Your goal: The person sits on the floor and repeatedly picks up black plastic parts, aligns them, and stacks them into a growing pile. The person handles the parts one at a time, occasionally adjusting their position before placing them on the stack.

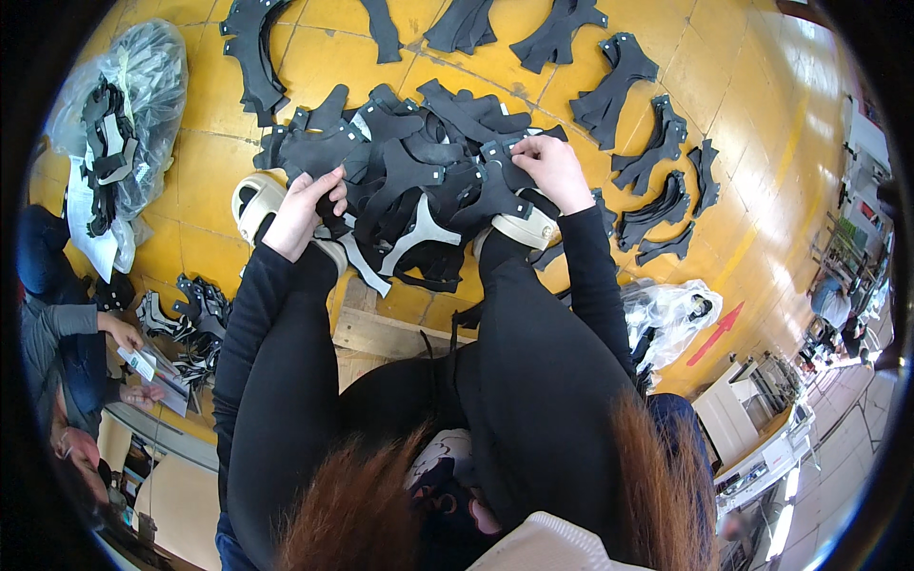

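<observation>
A heap of flat black cut pieces, curved like shoe uppers (405,164), lies on the floor between my feet. Small pale stickers mark several of them. My left hand (307,205) is closed at the heap's left side, its thumb and fingers pinching the edge of a black upper piece (354,162). On the right, my right hand (555,171) pinches another black upper piece (497,188) near its stickered top end. Two pieces show light grey undersides, one a three-armed grey piece (419,235) at the heap's near edge.
Sorted stacks of black pieces (614,86) arc around the heap on the yellow floor. Plastic bags of pieces lie at far left (143,105) and near right (666,319). My cream shoes (255,205) flank the heap. At left, a co-worker (71,324) holds a packet.
</observation>
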A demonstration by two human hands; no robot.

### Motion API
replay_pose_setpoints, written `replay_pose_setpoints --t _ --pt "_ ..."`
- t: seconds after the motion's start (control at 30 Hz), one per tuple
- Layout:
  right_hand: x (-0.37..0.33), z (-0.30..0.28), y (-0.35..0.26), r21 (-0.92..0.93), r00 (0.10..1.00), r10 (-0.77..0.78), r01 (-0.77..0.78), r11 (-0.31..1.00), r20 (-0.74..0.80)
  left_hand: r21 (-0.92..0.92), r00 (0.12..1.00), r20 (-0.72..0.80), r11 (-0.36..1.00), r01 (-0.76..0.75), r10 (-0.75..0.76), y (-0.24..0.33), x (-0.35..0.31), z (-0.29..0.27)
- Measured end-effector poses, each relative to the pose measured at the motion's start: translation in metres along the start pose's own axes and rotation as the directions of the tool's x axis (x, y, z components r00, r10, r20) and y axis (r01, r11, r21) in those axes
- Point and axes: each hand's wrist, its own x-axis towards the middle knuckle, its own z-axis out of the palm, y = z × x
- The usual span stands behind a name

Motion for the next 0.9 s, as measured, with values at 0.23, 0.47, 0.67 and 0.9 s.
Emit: replay_pose_setpoints --t 0.23,0.47,0.67,0.9 --pt "-0.005 0.007 -0.009 -0.070 0.999 -0.032 0.034 0.997 0.030 -0.001 1.000 0.016 1.000 -0.011 0.011 0.000 -0.001 -0.002" --pt "-0.005 0.008 -0.014 -0.101 0.992 -0.126 0.127 0.987 0.022 0.013 1.000 0.017 1.000 -0.017 0.016 0.000 -0.002 -0.002" --pt "-0.001 0.022 -0.020 0.006 0.984 -0.118 0.119 0.993 0.136 0.095 1.000 -0.003 0.995 -0.008 0.008 -0.001 -0.001 -0.002" --pt "-0.001 0.020 -0.025 0.032 0.974 -0.092 0.087 0.996 0.209 0.208 0.997 0.052 0.976 -0.065 0.055 -0.002 0.001 -0.005"
